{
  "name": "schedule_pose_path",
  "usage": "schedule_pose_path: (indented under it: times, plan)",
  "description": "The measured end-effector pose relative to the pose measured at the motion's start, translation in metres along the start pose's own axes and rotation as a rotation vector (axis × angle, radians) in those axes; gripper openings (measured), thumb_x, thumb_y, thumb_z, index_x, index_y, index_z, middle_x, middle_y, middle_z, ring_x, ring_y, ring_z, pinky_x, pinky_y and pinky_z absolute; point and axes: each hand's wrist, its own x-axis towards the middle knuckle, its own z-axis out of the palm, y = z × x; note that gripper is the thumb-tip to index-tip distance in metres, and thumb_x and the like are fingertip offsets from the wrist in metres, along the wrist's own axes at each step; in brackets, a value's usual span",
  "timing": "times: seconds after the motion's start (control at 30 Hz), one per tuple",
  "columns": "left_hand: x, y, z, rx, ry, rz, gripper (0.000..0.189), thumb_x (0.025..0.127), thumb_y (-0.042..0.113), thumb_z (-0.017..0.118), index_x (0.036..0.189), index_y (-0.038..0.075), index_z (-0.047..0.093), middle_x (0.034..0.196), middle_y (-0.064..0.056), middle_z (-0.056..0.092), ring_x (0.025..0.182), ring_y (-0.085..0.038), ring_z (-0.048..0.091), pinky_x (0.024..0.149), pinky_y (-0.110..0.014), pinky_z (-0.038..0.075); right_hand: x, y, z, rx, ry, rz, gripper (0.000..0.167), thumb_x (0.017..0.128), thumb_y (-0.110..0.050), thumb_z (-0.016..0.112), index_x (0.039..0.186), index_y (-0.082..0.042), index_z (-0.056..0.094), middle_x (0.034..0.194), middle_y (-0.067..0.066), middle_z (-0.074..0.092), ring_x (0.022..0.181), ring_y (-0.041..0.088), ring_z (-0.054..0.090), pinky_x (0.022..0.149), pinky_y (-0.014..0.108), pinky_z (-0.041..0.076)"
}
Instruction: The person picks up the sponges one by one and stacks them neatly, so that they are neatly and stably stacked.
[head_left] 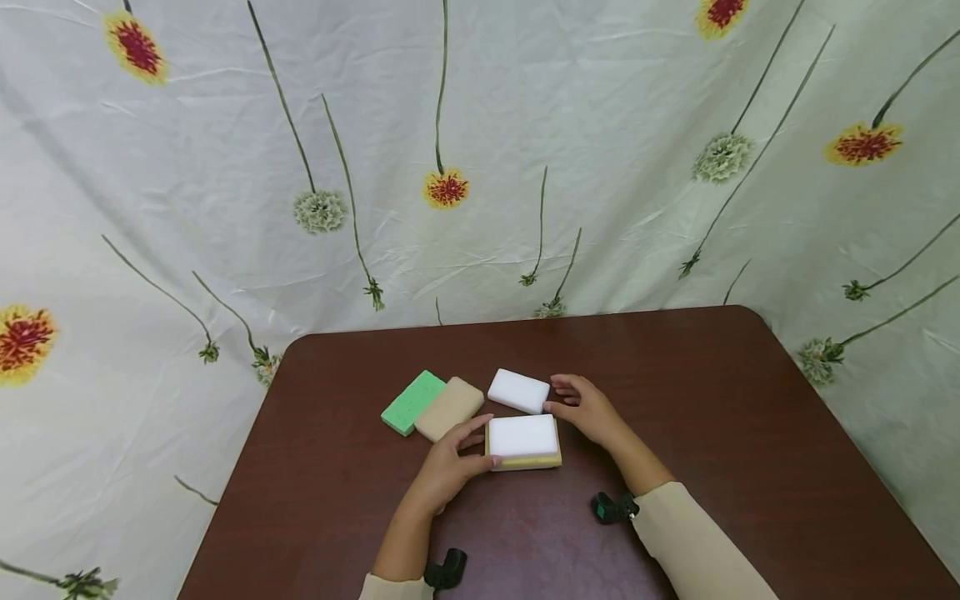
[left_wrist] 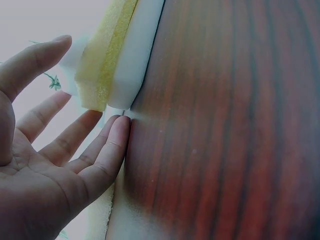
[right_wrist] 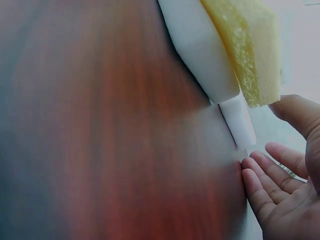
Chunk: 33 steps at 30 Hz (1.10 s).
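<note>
Near the middle of the table in the head view is a stack of sponges: a white sponge (head_left: pixel 522 436) on top, a yellow sponge (head_left: pixel 538 462) beneath it. A lower white sponge (left_wrist: pixel 135 55) shows under the yellow one in the left wrist view. My left hand (head_left: pixel 450 468) is at the stack's left end, its fingers spread and fingertips right at the sponges' edges. My right hand (head_left: pixel 592 414) is beside the back right of the stack, fingers loosely extended, thumb tip close to the yellow sponge. Behind the stack lies another white sponge (head_left: pixel 518 390), near the right fingertips.
A green sponge (head_left: pixel 412 402) and a beige sponge (head_left: pixel 448 408) lie side by side, touching, to the left of the stack. Dark reddish-brown wood makes up the table (head_left: pixel 675 358), with rounded back corners. Behind it hangs a white flowered cloth (head_left: pixel 480 100).
</note>
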Motion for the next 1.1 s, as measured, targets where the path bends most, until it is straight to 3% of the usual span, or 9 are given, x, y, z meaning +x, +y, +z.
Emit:
schedule_pose_path:
  times: [0.43,0.73,1.1]
  plan:
    - [-0.001,0.002,0.001,-0.011,0.009,0.007,0.068,0.084,0.014,0.082,0.146,0.018,0.055,0.15,-0.015,0.047,0.133,-0.035,0.053,0.088,-0.035,0.056,0.017,0.0,0.0,-0.101,-0.096,0.049,0.06,0.089,-0.028,0.079,0.141,-0.009,0.057,0.136,0.016,0.052,0.122,0.03,0.055,0.103,0.046,0.048]
    - [-0.002,0.002,0.0,-0.012,0.019,0.002,0.067,0.084,0.014,0.082,0.146,0.019,0.056,0.152,-0.016,0.045,0.134,-0.035,0.053,0.087,-0.035,0.056,0.022,-0.003,0.0,-0.148,-0.157,0.056,0.067,0.088,-0.032,0.08,0.145,-0.011,0.053,0.144,0.015,0.046,0.128,0.03,0.053,0.106,0.047,0.048]
    - [-0.001,0.0,-0.001,0.006,0.001,-0.001,0.068,0.084,0.017,0.082,0.147,0.019,0.054,0.152,-0.016,0.044,0.133,-0.035,0.054,0.087,-0.033,0.056,0.025,0.001,0.001,-0.21,-0.137,0.002,0.059,0.087,-0.027,0.082,0.137,-0.008,0.057,0.134,0.017,0.049,0.117,0.029,0.055,0.099,0.046,0.049]
